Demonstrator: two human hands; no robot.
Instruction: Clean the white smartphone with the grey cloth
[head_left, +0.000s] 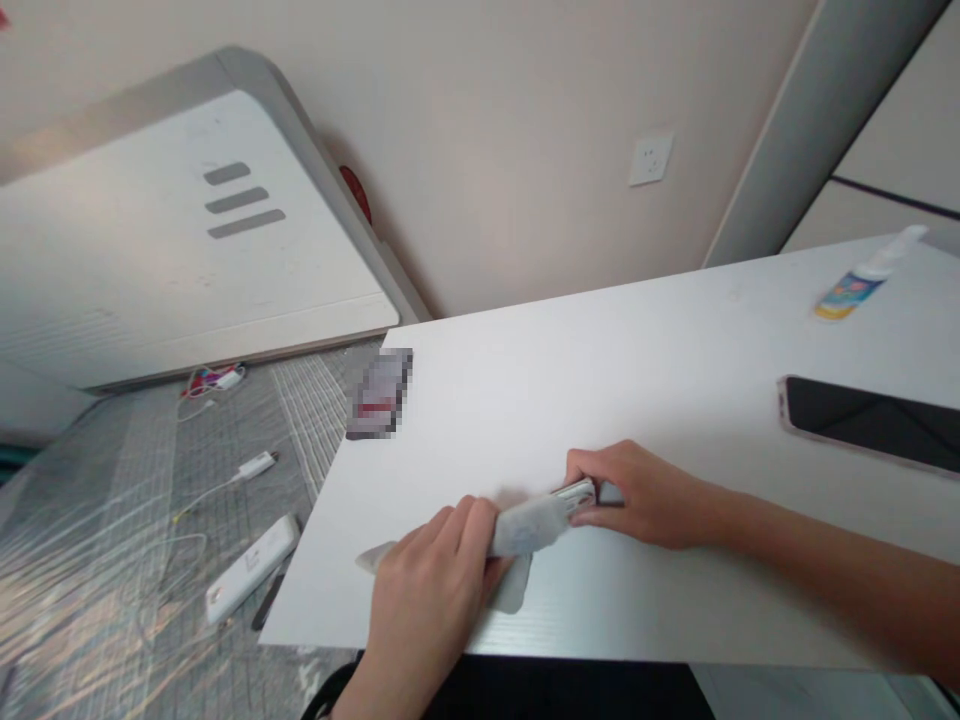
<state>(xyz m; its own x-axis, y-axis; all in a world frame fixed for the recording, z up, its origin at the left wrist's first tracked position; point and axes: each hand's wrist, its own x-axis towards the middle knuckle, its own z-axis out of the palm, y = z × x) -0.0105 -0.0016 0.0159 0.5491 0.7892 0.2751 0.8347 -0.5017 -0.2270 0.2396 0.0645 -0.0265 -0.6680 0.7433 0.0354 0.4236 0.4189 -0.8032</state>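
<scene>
Above the white table [675, 400], near its front edge, both hands hold a slim, silver-edged device [580, 493] tilted on its side. A thin whitish cloth [531, 524] covers much of it, with loose ends hanging below and left of my left hand [435, 570]. That hand is closed around the cloth-covered part, fingers over the top. My right hand [637, 495] pinches the device's bare right end between thumb and fingers. Which kind of device this is, I cannot tell, since cloth and fingers hide most of it.
A black-screened phone [874, 420] lies at the right, with a spray bottle [862, 280] behind it. A blurred-out flat item [381, 395] rests at the table's left edge. Left of the table, a white power bank [251, 568] and a cable [255, 465] lie on grey fabric.
</scene>
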